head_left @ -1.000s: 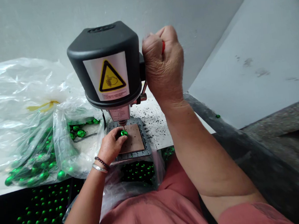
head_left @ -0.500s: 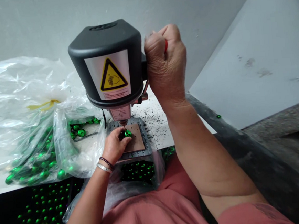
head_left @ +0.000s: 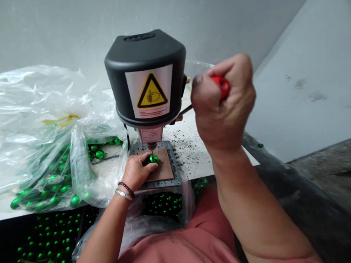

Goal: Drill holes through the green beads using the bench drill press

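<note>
My left hand (head_left: 136, 168) pinches a shiny green ball (head_left: 153, 159) between thumb and fingers. It holds the ball on a brown square pad (head_left: 166, 170) on the base of a small drill press (head_left: 149, 81). The thin drill bit (head_left: 152, 152) points straight down at the top of the ball; whether it has entered the ball I cannot make out. My right hand (head_left: 224, 107) is wrapped round the red-ended lever handle (head_left: 223, 88), to the right of the black motor housing.
A clear plastic bag (head_left: 28, 118) with many green balls lies on the white table (head_left: 196, 158) at the left, tied with a yellow strip. Dark shavings litter the table right of the press. More green balls (head_left: 162, 201) are below the table's front edge. A grey wall stands behind.
My right hand has swung the lever outward to the right, so its red end shows more. The view has shifted, setting the press farther right. My left hand still holds the green ball.
</note>
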Available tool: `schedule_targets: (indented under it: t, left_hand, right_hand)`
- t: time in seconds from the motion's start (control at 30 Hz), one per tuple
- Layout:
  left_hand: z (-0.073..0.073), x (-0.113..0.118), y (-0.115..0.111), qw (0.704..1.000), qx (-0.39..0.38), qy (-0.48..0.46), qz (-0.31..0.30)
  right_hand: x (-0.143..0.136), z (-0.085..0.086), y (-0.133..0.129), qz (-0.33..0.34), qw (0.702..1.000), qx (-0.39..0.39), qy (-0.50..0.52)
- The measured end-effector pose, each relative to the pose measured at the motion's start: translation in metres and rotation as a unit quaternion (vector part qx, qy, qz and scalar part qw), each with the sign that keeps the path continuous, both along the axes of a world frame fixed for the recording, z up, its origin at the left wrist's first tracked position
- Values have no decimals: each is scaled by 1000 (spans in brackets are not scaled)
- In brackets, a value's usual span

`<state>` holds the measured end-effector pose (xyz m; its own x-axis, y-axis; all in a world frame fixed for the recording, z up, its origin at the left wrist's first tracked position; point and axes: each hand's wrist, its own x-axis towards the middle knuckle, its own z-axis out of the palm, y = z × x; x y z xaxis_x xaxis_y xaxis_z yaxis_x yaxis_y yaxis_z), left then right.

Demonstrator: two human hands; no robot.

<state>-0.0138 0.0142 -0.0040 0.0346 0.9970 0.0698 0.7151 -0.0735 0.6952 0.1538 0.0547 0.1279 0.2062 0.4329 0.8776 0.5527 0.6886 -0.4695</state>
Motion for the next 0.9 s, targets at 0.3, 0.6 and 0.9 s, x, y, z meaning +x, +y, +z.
schedule_targets:
  t: [0.3,0.6,0.9]
  left_hand:
    - [1,1,-1,999,-16,25,-16]
    - [-5,-1,-1,1000,-21,4,-11]
    - [-7,-1,-2,1000,-15,18,-7]
  right_hand:
    - [13,-55,-42,-48,993,27,-101]
    - [9,-72,-43,-22,996,27,-76]
    - [4,-87,-43,19,999,21,-31]
